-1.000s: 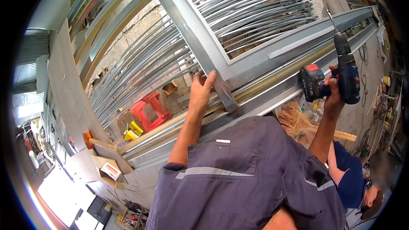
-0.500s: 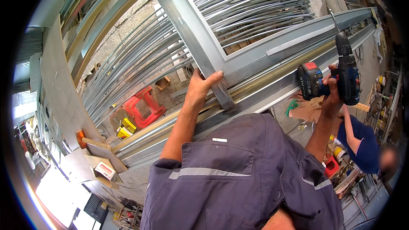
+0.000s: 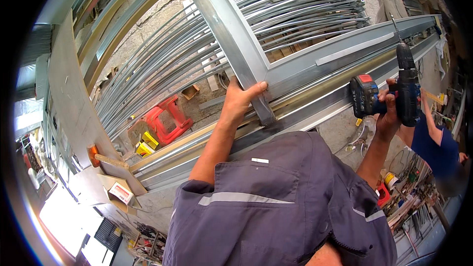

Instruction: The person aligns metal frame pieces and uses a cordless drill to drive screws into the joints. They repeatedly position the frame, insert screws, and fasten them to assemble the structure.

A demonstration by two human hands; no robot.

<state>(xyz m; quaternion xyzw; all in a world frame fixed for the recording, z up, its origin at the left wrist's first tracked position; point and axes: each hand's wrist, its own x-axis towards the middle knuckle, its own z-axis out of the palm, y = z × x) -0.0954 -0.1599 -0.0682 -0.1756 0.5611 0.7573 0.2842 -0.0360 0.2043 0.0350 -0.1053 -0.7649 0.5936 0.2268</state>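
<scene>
My left hand [image 3: 240, 99] is wrapped round the near corner of a grey metal frame [image 3: 217, 19], its thumb lying over the top face. The frame's long rail [image 3: 340, 64] runs off to the right, with a thin pale strip [image 3: 355, 49] lying along it. In my right hand [image 3: 389, 118] I grip a cordless drill [image 3: 409, 86] by its handle. Its long bit [image 3: 393, 27] points away from me, apart from the frame, and its battery pack [image 3: 364, 96] faces left.
Many thin metal rods [image 3: 167, 64] lie beyond the frame. A red plastic stand [image 3: 170, 120] and yellow boxes [image 3: 147, 144] sit below them. A hammer [image 3: 106, 160] and an open carton [image 3: 120, 192] lie at left. Another person [image 3: 436, 140] is at right.
The whole view has shifted slightly, moving the frame and both hands a little rightward in the picture. My grips look the same. The other person has moved farther right.
</scene>
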